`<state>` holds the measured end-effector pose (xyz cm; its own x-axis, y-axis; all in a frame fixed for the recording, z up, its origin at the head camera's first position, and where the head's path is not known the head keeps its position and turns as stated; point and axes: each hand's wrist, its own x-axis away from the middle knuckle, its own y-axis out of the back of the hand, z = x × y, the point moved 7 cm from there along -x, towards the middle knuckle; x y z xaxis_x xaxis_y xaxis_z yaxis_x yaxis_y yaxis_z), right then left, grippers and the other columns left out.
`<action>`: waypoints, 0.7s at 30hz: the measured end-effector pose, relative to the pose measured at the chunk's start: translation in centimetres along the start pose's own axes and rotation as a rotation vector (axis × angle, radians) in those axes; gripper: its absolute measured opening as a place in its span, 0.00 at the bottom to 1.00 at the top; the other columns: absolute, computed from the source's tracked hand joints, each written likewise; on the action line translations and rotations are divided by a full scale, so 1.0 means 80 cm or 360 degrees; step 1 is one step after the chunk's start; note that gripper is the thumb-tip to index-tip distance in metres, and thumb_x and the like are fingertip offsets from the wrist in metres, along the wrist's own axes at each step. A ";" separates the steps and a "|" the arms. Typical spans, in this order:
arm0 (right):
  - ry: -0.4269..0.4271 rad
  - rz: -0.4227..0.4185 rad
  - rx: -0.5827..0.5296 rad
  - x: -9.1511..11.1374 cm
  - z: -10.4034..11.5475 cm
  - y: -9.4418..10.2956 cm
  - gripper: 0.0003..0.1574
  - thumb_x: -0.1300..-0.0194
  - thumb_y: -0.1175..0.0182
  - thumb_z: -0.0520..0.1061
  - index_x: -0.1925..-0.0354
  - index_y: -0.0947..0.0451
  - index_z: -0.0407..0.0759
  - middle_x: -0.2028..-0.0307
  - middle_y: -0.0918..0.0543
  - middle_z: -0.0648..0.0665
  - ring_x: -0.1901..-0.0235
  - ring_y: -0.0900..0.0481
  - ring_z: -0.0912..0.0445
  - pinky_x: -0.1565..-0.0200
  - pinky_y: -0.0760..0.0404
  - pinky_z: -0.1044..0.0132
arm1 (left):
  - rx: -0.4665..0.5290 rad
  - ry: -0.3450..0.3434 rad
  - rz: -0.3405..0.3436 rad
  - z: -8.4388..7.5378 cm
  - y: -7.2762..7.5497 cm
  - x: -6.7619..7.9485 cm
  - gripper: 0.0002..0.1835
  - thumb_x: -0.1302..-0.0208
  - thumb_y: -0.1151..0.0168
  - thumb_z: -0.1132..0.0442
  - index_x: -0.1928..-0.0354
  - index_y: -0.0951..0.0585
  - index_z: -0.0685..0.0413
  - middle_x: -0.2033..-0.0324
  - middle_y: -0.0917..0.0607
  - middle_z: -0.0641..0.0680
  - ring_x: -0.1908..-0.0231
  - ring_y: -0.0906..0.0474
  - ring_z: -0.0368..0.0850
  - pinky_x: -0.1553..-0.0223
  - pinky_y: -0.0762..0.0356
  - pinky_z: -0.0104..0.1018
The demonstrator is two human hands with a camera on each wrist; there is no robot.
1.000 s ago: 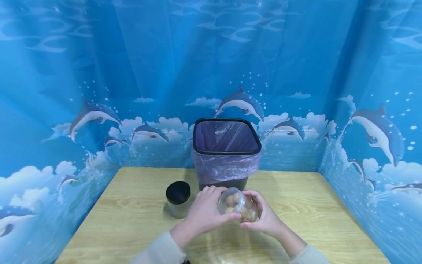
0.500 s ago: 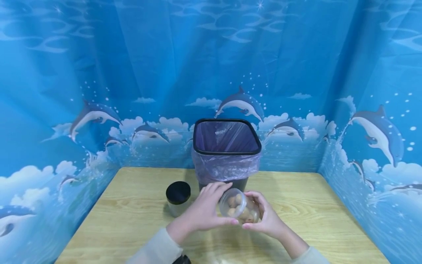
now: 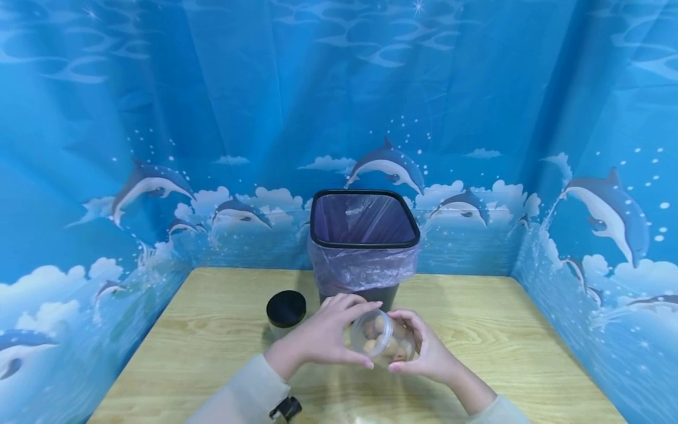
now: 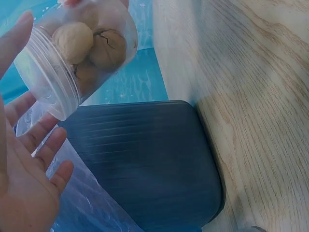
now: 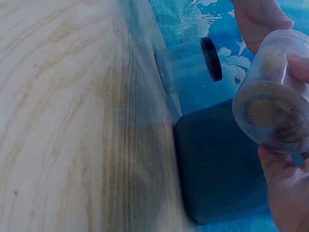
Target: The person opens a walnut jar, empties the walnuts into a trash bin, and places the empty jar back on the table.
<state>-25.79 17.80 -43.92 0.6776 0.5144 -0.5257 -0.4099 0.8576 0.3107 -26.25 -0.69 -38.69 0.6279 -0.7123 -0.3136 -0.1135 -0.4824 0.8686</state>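
Observation:
In the head view, my right hand (image 3: 431, 353) grips a clear plastic jar (image 3: 401, 344) from its right side, fingers over the top and thumb below. Several walnuts (image 4: 73, 42) lie inside it; one shows a dark crack in the left wrist view. The jar is tilted, its ridged pale end (image 4: 50, 72) pointing toward my left hand (image 3: 323, 335). That hand is spread around this end, thumb low and fingers above, with a gap to the jar in the head view. In the left wrist view its fingertips come close to the ridged rim.
Behind the hands stands a dark trash bin (image 3: 384, 294) lined with a purple bag (image 3: 365, 268). A second clear jar with a black lid (image 3: 286, 308) stands on the wooden table (image 3: 222, 353), left of my left hand. A dolphin-print curtain (image 3: 339, 88) surrounds the table.
My left hand has loosened from the jar's ridged end, its fingers and thumb spreading and shifting slightly left. My right hand keeps its grip, with the jar nearly in place.

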 end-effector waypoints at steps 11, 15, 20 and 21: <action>-0.0012 0.0002 -0.0010 0.002 -0.001 0.000 0.56 0.56 0.23 0.28 0.33 0.40 0.31 0.39 0.26 0.46 0.42 0.27 0.59 0.39 0.28 0.70 | -0.0118 0.0015 -0.0056 -0.004 0.003 -0.002 0.53 0.56 0.29 0.27 0.28 0.31 0.40 0.47 0.25 0.44 0.46 0.31 0.40 0.44 0.31 0.43; 0.0001 -0.0008 0.0004 0.002 0.001 0.000 0.56 0.56 0.23 0.28 0.33 0.40 0.31 0.39 0.27 0.45 0.41 0.27 0.59 0.39 0.28 0.69 | -0.0186 0.0072 -0.0085 -0.006 0.004 -0.001 0.51 0.55 0.33 0.23 0.31 0.29 0.43 0.48 0.23 0.44 0.48 0.30 0.41 0.44 0.30 0.43; 0.0008 -0.0018 0.0008 0.002 0.002 -0.001 0.56 0.57 0.22 0.29 0.33 0.39 0.31 0.38 0.28 0.45 0.40 0.28 0.59 0.38 0.29 0.70 | -0.0268 0.0159 -0.0126 -0.006 0.001 -0.001 0.49 0.54 0.39 0.19 0.36 0.26 0.43 0.49 0.20 0.44 0.49 0.28 0.42 0.47 0.27 0.43; 0.0010 -0.0020 0.0010 0.002 0.002 -0.001 0.56 0.57 0.22 0.29 0.33 0.39 0.31 0.38 0.28 0.45 0.40 0.28 0.59 0.38 0.29 0.70 | -0.0285 0.0176 -0.0137 -0.006 0.001 -0.001 0.48 0.54 0.40 0.18 0.37 0.25 0.42 0.50 0.20 0.43 0.50 0.27 0.42 0.48 0.27 0.43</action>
<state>-25.52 17.82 -43.91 0.6787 0.5038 -0.5343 -0.3978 0.8638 0.3091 -25.94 -0.42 -38.42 0.7112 -0.6073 -0.3541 0.0766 -0.4338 0.8978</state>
